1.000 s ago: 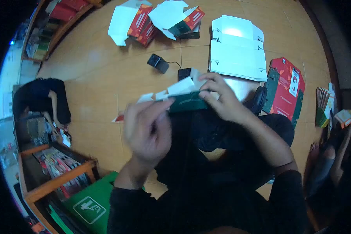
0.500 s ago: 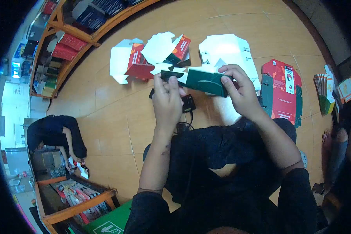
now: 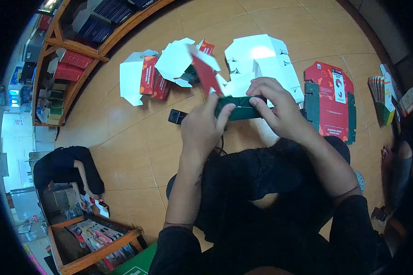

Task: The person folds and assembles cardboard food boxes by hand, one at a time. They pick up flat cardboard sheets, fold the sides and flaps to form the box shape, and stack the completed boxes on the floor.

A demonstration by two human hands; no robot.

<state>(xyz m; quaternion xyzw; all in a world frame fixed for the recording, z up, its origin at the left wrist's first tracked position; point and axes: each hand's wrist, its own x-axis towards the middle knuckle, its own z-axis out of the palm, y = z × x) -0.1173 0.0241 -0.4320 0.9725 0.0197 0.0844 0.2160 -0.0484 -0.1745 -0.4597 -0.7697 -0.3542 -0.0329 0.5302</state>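
Note:
Between my hands is a partly folded cardboard box [image 3: 245, 112] with a dark green side and a red panel standing up at its left. My left hand [image 3: 203, 121] grips its left end, thumb across the green face. My right hand [image 3: 277, 107] holds the right end, thumb in front and fingers curled over the top. Just beyond lie flat white carton blanks [image 3: 257, 50], printed side down. To their left are partly folded red and white boxes [image 3: 173, 59] [image 3: 147, 75]. Right of my hands lies a flat red and green carton [image 3: 326, 103].
A wooden shelf [image 3: 73, 43] with red and blue boxes stands at upper left. A black device [image 3: 176, 116] with a cable lies on the tiled floor. Another person [image 3: 69, 169] bends over a wooden bin [image 3: 96, 238] at left. Orange and white cartons [image 3: 383, 98] stand at right.
The green side has swung more toward me and its red panel now stands up at the left. My left hand has moved closer to my right. The camera view has shifted slightly.

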